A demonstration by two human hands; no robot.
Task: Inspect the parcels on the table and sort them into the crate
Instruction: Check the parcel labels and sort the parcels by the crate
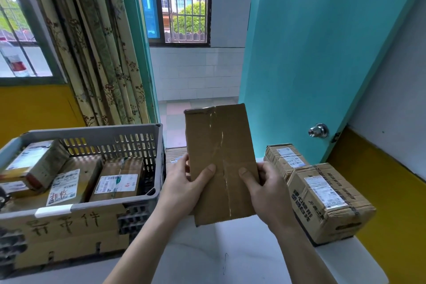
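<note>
Held upright by both hands pinching its lower edges: parcel, seemingly light, stiff, taped-slick.

1. Both my bare forearms reach forward from the bottom of the view, angling toward each other.
2. My left hand grips the left edge of a flat cardboard parcel, thumb lying across its front face, fingers curled behind it.
3. My right hand grips the right edge the same way, thumb on the front, fingers wrapped behind.
4. Together my hands hold the parcel upright above the tabletop, thumbs pointing inward.
</note>
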